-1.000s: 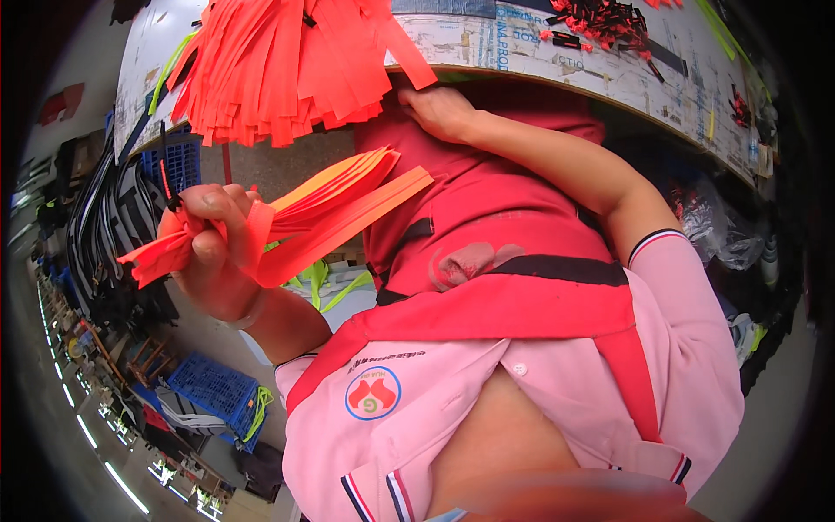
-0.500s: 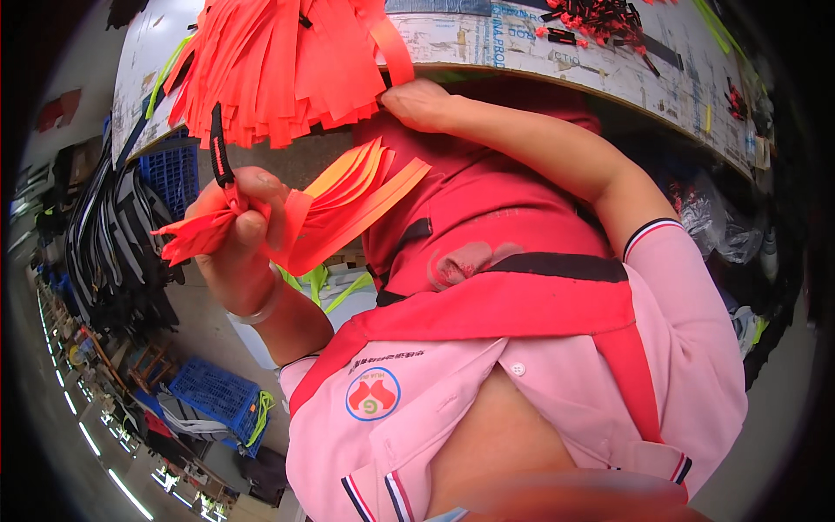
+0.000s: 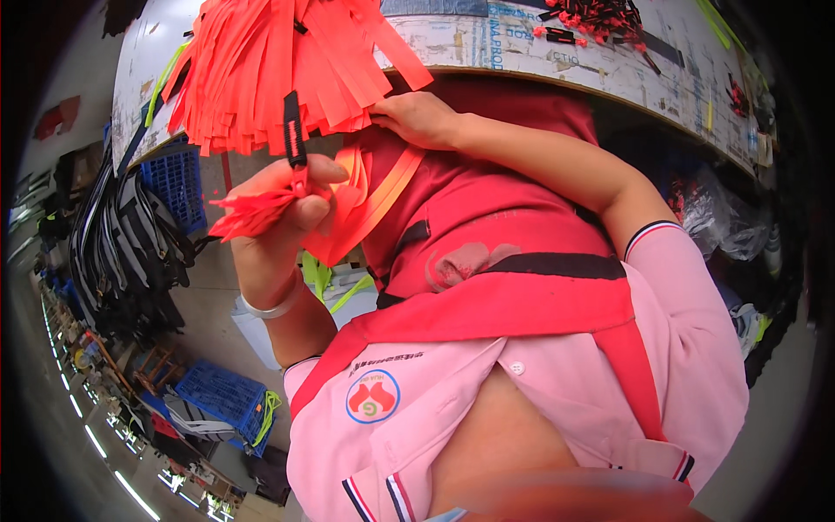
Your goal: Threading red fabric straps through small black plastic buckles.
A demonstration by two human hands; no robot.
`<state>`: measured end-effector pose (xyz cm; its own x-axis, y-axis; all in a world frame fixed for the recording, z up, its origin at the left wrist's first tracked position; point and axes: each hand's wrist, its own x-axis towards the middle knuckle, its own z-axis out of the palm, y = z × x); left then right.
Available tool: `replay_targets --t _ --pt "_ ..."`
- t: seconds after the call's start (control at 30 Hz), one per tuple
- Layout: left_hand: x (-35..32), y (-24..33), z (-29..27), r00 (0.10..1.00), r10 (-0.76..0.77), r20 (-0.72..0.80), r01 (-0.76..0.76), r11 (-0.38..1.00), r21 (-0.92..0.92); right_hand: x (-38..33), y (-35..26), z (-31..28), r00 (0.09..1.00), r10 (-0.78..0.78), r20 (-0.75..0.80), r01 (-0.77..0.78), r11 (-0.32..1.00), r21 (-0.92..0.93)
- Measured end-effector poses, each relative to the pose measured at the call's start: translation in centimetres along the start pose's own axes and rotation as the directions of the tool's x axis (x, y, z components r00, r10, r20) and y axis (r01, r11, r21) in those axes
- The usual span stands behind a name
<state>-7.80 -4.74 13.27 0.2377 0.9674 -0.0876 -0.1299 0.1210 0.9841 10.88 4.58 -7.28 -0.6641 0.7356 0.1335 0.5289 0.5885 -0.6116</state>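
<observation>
A worker in a red apron (image 3: 496,217) and pink shirt (image 3: 678,322) grips a bundle of orange strips (image 3: 254,211) near the worktop (image 3: 444,43), the left hand (image 3: 296,209) closed firmly around it, with a small black tab (image 3: 293,130) standing up between thumb and finger. The right hand (image 3: 419,119) is half curled at the fringe of a larger heap of orange strips (image 3: 261,74) spilling over the edge (whether it pinches one, I can't tell from here). Farther right lies a pile of black-and-red pieces (image 3: 604,19)
</observation>
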Motion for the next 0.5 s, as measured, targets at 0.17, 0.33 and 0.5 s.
replay_targets --t 0.17,0.33,0.5 --pt "3.0 -3.7 0.8 0.982 -0.160 0.103 0.169 0.982 -0.085 -3.0 -0.4 -6.4 0.896 0.314 0.313 -0.436 0.493 0.753" --pt "4.7 -5.6 2.4 0.971 -0.208 0.118 0.220 0.971 -0.092 -4.6 -3.2 -12.5 0.985 0.142 0.096 -0.163 0.609 0.776" --pt "5.9 -6.6 3.8 0.969 -0.204 0.139 0.218 0.971 -0.095 -4.3 -4.9 -12.9 0.951 0.219 0.217 -0.281 0.329 0.901"
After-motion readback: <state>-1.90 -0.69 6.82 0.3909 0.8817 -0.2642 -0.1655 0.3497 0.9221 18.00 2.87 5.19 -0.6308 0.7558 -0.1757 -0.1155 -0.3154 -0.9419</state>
